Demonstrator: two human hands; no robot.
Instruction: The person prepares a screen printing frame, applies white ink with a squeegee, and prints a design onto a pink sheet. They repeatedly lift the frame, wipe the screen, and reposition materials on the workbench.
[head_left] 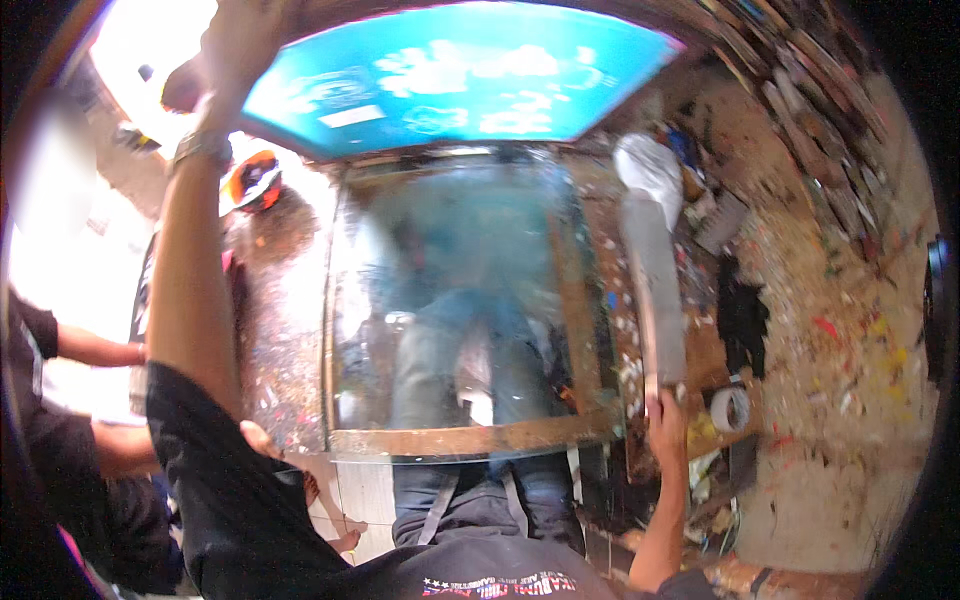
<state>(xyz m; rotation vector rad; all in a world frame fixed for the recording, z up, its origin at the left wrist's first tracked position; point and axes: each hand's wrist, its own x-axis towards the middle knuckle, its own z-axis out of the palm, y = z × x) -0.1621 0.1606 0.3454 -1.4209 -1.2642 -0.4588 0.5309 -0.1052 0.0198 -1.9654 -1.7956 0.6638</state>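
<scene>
A blue printing screen (470, 75) with pale markings stands tilted up beyond a glass tabletop (450, 260). My left hand (235, 55) reaches up to the screen's left edge and is closed on its frame. Bright light washes out its fingers. To the right of the glass, my right hand (666, 415) is closed around the near end of a long grey squeegee (655, 285), with a pale wooden strip along one side. The squeegee points away from me, its far end by a crumpled white plastic bag (650, 170). Through the glass my legs show.
A roll of tape (730, 410) and a black cloth (740, 318) lie right of the squeegee. An orange and black object (252, 182) sits at the far left. Wooden strips (800, 120) lean at the far right. Close on my left is another person's arm (125, 447).
</scene>
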